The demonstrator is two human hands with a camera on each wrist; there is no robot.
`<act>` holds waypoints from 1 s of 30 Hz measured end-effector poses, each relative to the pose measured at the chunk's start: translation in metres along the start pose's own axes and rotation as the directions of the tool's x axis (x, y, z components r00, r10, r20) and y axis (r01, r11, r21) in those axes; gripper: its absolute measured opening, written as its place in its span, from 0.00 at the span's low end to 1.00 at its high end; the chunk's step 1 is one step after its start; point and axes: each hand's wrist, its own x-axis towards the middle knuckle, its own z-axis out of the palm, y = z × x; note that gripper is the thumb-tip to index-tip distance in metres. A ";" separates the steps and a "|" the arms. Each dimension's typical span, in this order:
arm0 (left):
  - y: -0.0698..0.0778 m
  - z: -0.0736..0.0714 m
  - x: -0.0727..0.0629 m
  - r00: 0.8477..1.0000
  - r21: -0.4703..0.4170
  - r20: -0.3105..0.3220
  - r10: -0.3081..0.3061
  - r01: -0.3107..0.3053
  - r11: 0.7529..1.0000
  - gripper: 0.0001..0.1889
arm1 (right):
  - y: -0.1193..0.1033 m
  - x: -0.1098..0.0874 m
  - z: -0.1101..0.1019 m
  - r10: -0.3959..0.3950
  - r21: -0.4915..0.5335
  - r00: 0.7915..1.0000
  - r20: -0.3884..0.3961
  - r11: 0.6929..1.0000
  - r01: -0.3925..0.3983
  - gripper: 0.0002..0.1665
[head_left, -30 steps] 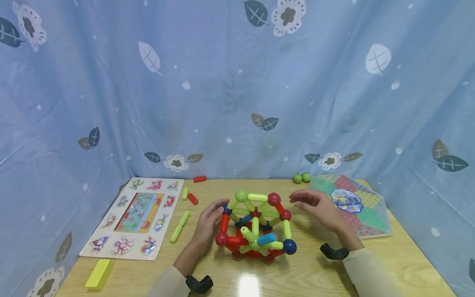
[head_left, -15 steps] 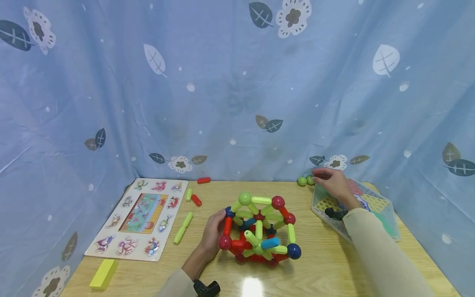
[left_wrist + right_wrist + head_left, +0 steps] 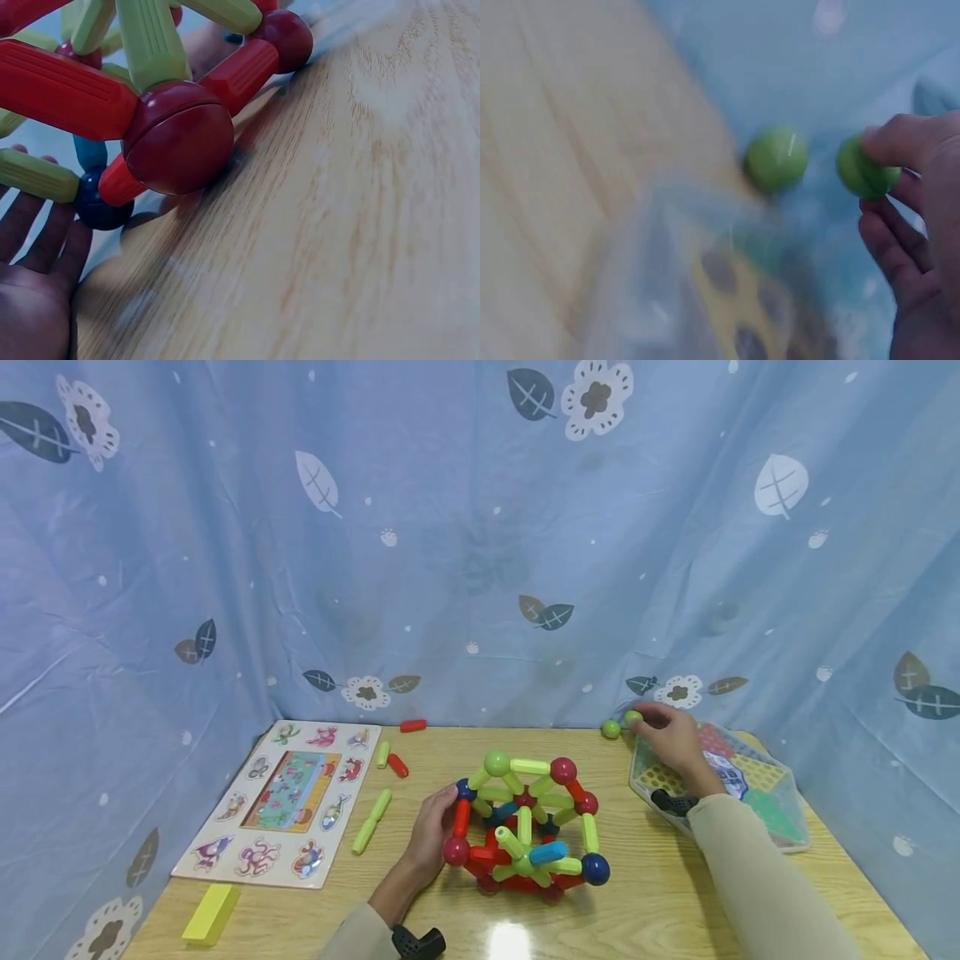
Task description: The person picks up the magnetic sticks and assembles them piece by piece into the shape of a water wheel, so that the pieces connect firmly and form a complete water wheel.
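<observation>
At the back right, my right hand (image 3: 670,737) pinches a green ball (image 3: 862,166) between thumb and fingers. Another green ball (image 3: 611,729) sits just left of it, by the curtain. In the middle of the table stands a frame of magnetic rods and balls (image 3: 525,827), in lime, red and blue. My left hand (image 3: 433,835) rests against the left side of this frame. Its fingers (image 3: 56,232) extend nearly straight beside a dark blue ball (image 3: 103,201) in the left wrist view, while a dark red ball (image 3: 178,137) is nearer the camera.
A clear plastic box (image 3: 772,818) with colored dotted panels lies under my right forearm. Loose lime rods (image 3: 371,821) and red rods (image 3: 412,726) lie left of the frame. Farther left are a picture puzzle board (image 3: 202,810) and a yellow block (image 3: 211,916). A blue curtain (image 3: 480,568) surrounds the table.
My right hand has moved from beside the frame back and right to the green balls, and now pinches one, lifting it slightly. The left hand stays at the frame; the head view shifted slightly.
</observation>
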 end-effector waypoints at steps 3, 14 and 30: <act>0.000 0.000 0.000 1.000 0.008 -0.006 -0.001 0.001 1.000 0.22 | -0.018 -0.014 -0.001 0.044 0.188 0.998 -0.046 0.982 -0.035 0.27; 0.002 0.002 0.001 1.000 -0.005 -0.022 0.008 -0.008 1.000 0.20 | -0.136 -0.079 0.005 -0.248 0.707 0.964 0.098 0.699 0.108 0.16; 0.000 0.002 0.001 0.999 -0.026 -0.032 0.023 -0.024 0.999 0.20 | -0.225 -0.119 0.063 -0.529 0.616 0.725 0.441 0.766 0.184 0.18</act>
